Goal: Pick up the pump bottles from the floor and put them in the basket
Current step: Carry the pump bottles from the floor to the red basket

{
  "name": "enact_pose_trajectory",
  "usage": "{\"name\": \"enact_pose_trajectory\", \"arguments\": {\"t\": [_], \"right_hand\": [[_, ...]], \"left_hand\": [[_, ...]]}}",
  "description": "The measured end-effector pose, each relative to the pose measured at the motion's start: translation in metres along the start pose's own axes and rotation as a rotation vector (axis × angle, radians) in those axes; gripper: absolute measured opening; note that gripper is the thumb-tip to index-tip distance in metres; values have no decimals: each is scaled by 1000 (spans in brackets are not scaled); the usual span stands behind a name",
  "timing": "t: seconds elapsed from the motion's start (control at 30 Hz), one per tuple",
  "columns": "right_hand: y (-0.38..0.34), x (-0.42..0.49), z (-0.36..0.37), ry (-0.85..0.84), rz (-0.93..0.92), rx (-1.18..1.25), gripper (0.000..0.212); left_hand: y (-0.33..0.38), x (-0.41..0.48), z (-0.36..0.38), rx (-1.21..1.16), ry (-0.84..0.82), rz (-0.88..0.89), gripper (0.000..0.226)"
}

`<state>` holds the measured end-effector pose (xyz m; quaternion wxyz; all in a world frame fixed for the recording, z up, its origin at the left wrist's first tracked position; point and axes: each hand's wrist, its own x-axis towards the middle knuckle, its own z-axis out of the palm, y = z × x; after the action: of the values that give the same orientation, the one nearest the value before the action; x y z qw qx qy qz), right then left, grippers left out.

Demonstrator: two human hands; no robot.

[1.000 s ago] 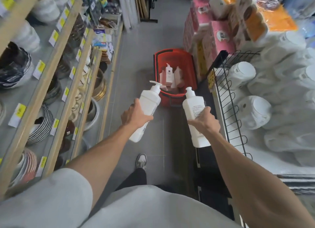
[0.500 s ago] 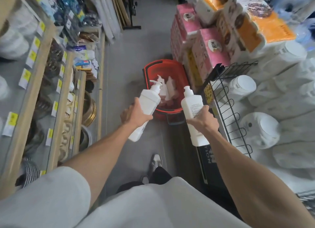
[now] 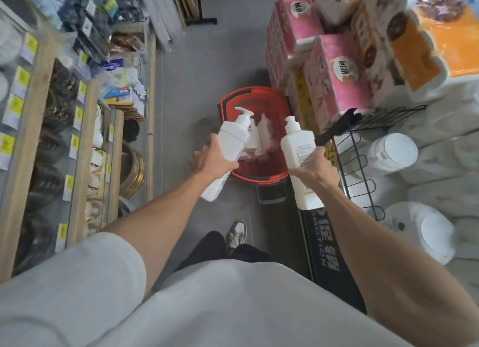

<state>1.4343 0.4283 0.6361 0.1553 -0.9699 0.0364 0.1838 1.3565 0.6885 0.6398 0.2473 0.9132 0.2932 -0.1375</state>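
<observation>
A white plastic pump bottle is gripped around its body by the left hand, fingers and thumb curled round it, and is held tilted, with the pump head pointing up and to the right. A second white pump bottle with a printed label is clasped in the same way by the right hand and is held closer to upright. Both bottles are carried in the air, apart from each other, and are seen against a red plastic shopping basket that is set on the grey floor of a shop aisle. Several pale bottles are already lying inside the basket. A black wire rack holding white lidded tubs is placed just right of the basket, and pink wrapped packs are stacked behind it. Wooden shelves with yellow price tags are lined along the left side. One pale sneaker is planted on the floor below the arms.
</observation>
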Motion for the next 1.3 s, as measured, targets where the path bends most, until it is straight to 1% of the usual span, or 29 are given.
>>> {"name": "enact_pose_trajectory", "arguments": {"t": [0.1,0.33,0.63,0.83,1.0,1.3], "right_hand": [[-13,24,-3,-16,1,-13,80],[-48,67,-2,-39,20,-3,78],[-86,128,8,-5,46,31,83],[-93,173,33,22,65,33,81],[-87,212,62,4,73,27,83],[-71,287,124,-33,69,19,77]], "left_hand": [[9,22,-4,-11,-8,8,82],[29,72,-20,-14,-32,18,81],[42,151,-16,-59,-48,40,86],[50,198,11,-60,-57,50,84],[55,233,47,-68,-59,9,82],[68,299,118,-76,-28,-61,83]]}}
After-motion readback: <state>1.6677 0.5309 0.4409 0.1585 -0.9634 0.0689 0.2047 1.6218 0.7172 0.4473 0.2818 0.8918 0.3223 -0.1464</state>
